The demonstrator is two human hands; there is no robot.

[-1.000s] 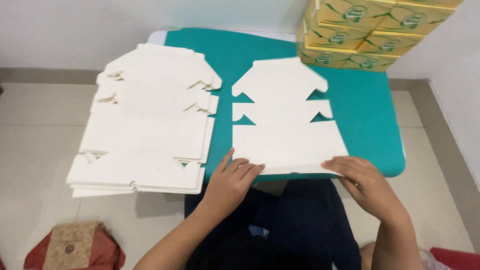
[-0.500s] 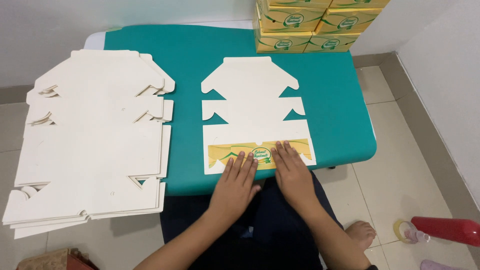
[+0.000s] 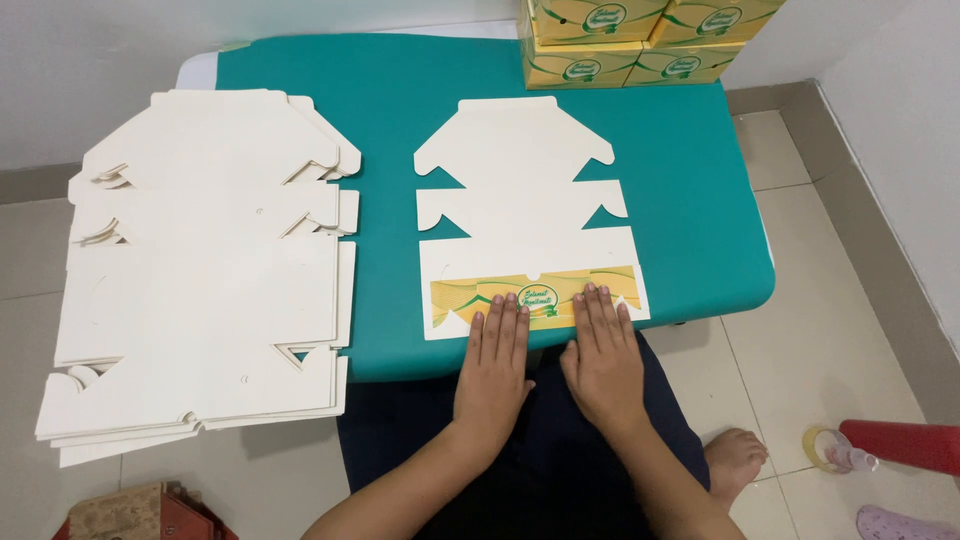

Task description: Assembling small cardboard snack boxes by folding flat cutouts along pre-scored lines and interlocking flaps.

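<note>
Two hands, left [image 3: 492, 372], right [image 3: 602, 362], flat, pressing folded flap of box blank [image 3: 525, 215]

My flat white box sheet [image 3: 525, 215] lies in the middle, its near flap [image 3: 535, 296] yellow and green. More flat white sheets [image 3: 200, 270] sit left. Yellow and green boxes [image 3: 640, 40] stand far right.

A stack of flat white blanks [image 3: 200, 270], folded yellow boxes [image 3: 640, 40], a red bottle [image 3: 900, 445].
</note>
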